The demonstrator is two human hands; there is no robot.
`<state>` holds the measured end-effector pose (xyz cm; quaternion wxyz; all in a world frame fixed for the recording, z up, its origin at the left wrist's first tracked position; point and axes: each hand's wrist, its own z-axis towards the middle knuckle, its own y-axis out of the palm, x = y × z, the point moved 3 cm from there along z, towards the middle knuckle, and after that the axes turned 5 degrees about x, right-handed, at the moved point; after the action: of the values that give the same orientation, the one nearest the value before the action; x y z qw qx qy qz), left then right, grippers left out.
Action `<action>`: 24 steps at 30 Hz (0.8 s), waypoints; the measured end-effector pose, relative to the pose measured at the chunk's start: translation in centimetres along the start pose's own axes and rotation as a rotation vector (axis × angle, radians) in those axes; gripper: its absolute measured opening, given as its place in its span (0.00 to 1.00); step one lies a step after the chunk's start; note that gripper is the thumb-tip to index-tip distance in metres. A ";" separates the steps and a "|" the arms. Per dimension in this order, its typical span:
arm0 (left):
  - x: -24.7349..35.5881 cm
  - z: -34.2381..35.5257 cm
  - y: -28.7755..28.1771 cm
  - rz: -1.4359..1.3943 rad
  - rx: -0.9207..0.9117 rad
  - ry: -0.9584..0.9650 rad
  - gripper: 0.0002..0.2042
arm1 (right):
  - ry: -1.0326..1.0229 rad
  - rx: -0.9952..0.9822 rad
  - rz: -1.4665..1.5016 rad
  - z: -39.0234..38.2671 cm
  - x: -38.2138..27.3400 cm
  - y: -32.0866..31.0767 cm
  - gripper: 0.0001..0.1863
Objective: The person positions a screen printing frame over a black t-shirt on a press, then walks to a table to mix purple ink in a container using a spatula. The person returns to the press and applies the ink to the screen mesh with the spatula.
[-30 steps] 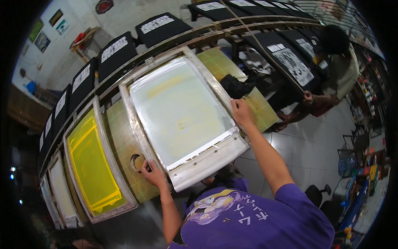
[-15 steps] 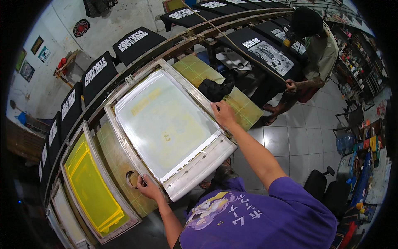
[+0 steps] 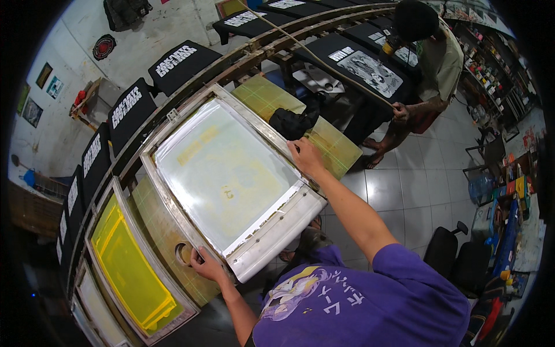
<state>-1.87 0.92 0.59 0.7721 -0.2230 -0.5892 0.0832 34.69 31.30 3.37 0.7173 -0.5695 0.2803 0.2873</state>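
Observation:
A large screen frame [image 3: 205,228] with pale, glossy mesh [image 3: 222,162] lies angled before me on the printing table. My left hand [image 3: 205,266] grips its left rail low down, fingers curled, beside a roll of tape [image 3: 184,254] on a green gridded board [image 3: 156,217]. My right hand [image 3: 306,156] grips the right rail with curled fingers. A black cloth [image 3: 289,121] lies just beyond that rail, between two more gridded boards [image 3: 332,150]. To the left is a bright yellow screen [image 3: 130,260] in its own frame.
Black printed shirts [image 3: 182,66] on platens line the rails [image 3: 248,58]. At right a co-worker [image 3: 433,69] holds a long thin stick [image 3: 329,63] beside a printed shirt [image 3: 364,72]. An office chair [image 3: 442,257] and cluttered shelving [image 3: 480,58] stand along the right.
The view has shifted, so the large frame appears lower and further left, and the co-worker appears higher and further left. Both my hands stay gripping the rails.

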 end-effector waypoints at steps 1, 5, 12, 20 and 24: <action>0.1 0.0 0.0 0.006 0.004 0.003 0.17 | 0.004 -0.004 0.000 0.0 0.0 0.0 0.23; 0.1 0.0 0.0 0.012 0.002 0.009 0.17 | -0.002 0.004 0.002 -0.1 0.0 -0.1 0.23; 0.0 0.0 0.0 0.006 0.001 -0.008 0.17 | -0.007 0.007 0.003 0.1 0.0 0.0 0.22; 0.2 0.0 0.0 0.005 -0.006 -0.010 0.17 | -0.007 0.020 -0.001 0.0 -0.1 -0.1 0.21; -0.1 0.0 0.0 -0.008 -0.007 -0.008 0.17 | -0.023 0.019 0.005 0.0 -0.1 -0.2 0.21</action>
<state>-1.94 0.91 0.45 0.7694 -0.2229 -0.5934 0.0790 34.76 31.28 3.51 0.7252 -0.5586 0.2765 0.2928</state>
